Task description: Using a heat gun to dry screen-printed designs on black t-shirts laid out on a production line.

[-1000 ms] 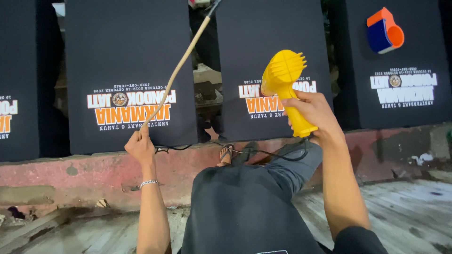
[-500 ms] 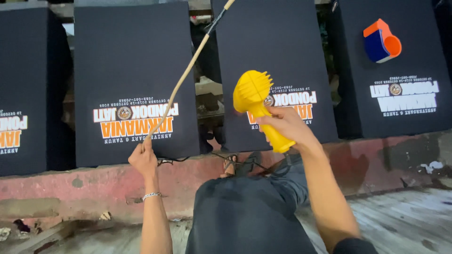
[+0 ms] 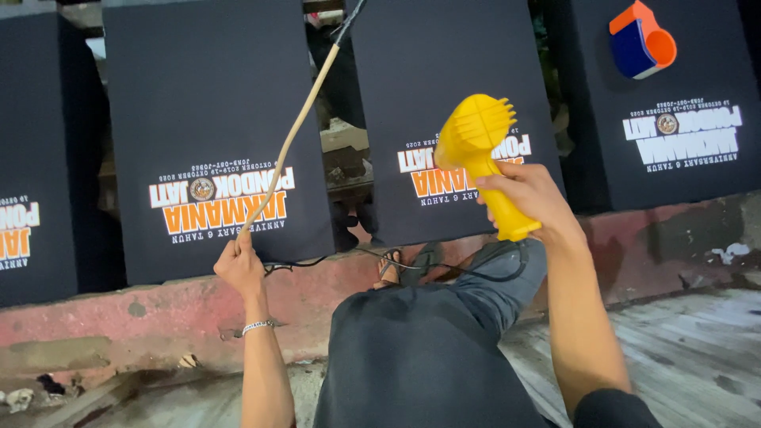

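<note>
Right hand: the right hand (image 3: 529,194) is gripping the handle of a yellow heat gun (image 3: 480,150), fingers wrapped tight, nozzle end pointing at the middle black board (image 3: 444,79).
Left hand: the left hand (image 3: 238,265) is closing its fingers around a thin tan stick (image 3: 293,135), which is slanting up to the gap between the boards.
Cord: a black cable (image 3: 444,265) is trailing from the gun's base along the red ledge (image 3: 119,317) toward the left hand.
Boards: the left black board (image 3: 206,95) is leaning on the ledge just beside the middle one, each carrying upside-down print.
Around: an orange-and-blue tape dispenser (image 3: 642,40) is sitting on the right board (image 3: 682,158); a sandalled foot (image 3: 392,265) is resting against the ledge, above the dark trouser knee (image 3: 420,357).
</note>
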